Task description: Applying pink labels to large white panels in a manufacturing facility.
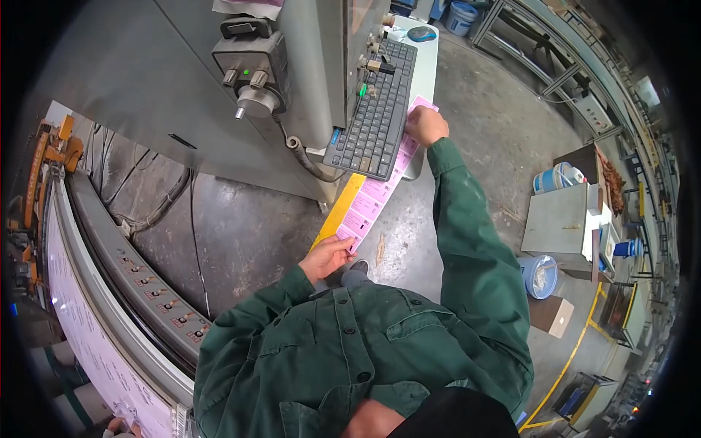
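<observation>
A long pink strip of printed labels [376,191] stretches slantwise between my two hands, passing along the right edge of a black keyboard [380,109]. My left hand [328,259] pinches the near end, with the thumb lying over the strip. Up at the far end, my right hand [426,125] is closed on the strip beside the keyboard, its fingertips partly hidden. Part of the strip's middle lies behind or against the keyboard's edge; I cannot tell whether they touch.
The keyboard rests on a white shelf with a mouse [421,34], beside a grey machine cabinet [182,95]. A long machine bed with pink sheet [95,336] runs along the left. A bucket [539,277], cardboard box [553,316] and grey cabinet [555,223] stand at right.
</observation>
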Demonstrator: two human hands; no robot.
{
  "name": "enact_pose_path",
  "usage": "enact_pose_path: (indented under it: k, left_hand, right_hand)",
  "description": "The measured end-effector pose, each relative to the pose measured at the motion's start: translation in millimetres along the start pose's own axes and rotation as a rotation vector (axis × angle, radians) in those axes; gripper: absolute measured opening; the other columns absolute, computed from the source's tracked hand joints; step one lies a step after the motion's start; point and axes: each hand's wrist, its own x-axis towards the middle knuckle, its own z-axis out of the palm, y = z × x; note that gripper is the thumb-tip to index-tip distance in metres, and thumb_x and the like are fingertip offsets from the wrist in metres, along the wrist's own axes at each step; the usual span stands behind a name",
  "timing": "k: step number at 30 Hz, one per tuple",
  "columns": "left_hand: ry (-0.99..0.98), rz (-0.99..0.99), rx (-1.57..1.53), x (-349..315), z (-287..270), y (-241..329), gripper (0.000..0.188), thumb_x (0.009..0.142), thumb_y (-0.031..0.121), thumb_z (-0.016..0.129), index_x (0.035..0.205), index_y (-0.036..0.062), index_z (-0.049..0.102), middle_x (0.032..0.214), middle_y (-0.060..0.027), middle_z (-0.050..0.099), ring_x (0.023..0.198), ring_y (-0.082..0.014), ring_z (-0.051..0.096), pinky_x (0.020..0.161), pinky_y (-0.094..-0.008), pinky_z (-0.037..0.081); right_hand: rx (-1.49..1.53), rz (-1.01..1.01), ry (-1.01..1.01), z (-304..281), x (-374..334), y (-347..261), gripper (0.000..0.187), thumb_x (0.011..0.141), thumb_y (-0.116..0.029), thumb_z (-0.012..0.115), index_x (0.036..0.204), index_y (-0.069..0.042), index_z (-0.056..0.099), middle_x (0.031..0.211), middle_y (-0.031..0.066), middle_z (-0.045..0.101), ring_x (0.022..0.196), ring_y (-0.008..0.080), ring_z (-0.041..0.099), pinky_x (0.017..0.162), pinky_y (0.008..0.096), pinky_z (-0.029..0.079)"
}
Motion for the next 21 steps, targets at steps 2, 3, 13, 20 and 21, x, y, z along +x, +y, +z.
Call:
enact_pose_path:
  k: [2,3,13,20,21]
  left_hand:
    - [0.006,-0.021,-0.005,0.5,0.0,1.2,0.023,0.094,0.019,0.064,0.113,0.0080,0.060,0.100,-0.0010,0.063,0.086,-0.0147,0.059,0.077,-0.0282,0.045]
    - [-0.011,-0.022,-0.023,4.6,3.1,-6.3,0.023,0.094,0.019,0.064,0.113,0.0080,0.060,0.100,-0.0010,0.063,0.086,-0.0147,0.059,0.077,-0.0282,0.045]
    - [0.023,-0.010,0.115,-23.5,-31.0,-5.6,0.022,0.092,0.019,0.066,0.109,0.0063,0.063,0.096,-0.0013,0.064,0.082,-0.0136,0.060,0.073,-0.0273,0.047]
    - [0.206,-0.027,0.359,-68.6,-91.7,-7.5,0.024,0.089,0.017,0.070,0.108,0.0040,0.063,0.093,-0.0019,0.065,0.081,-0.0114,0.061,0.072,-0.0255,0.050]
    - [0.211,0.043,0.442,-76.8,-104.9,-7.9,0.024,0.088,0.016,0.071,0.106,0.0037,0.063,0.092,-0.0021,0.065,0.081,-0.0113,0.062,0.073,-0.0261,0.050]
  right_hand:
    - [-0.095,-0.106,0.271,4.2,-0.6,-2.2,0.023,0.073,-0.024,0.073,0.091,-0.012,0.074,0.095,0.0130,0.072,0.090,0.0296,0.068,0.079,0.0406,0.053]
    - [-0.119,-0.121,0.261,-3.0,-3.1,0.9,0.023,0.073,-0.024,0.073,0.091,-0.012,0.074,0.095,0.0130,0.072,0.090,0.0296,0.068,0.079,0.0406,0.053]
    - [-0.281,-0.031,0.128,4.0,-13.7,-0.3,0.021,0.079,-0.024,0.062,0.092,-0.011,0.072,0.096,0.0163,0.070,0.092,0.0339,0.066,0.079,0.0452,0.053]
    - [-0.262,-0.059,0.250,5.2,-24.2,50.7,0.021,0.079,-0.022,0.060,0.089,-0.006,0.070,0.093,0.0193,0.068,0.088,0.0367,0.066,0.077,0.0475,0.052]
    - [-0.199,-0.074,0.257,5.0,-27.4,58.8,0.020,0.078,-0.021,0.060,0.087,-0.005,0.069,0.089,0.0192,0.068,0.086,0.0361,0.066,0.076,0.0461,0.053]
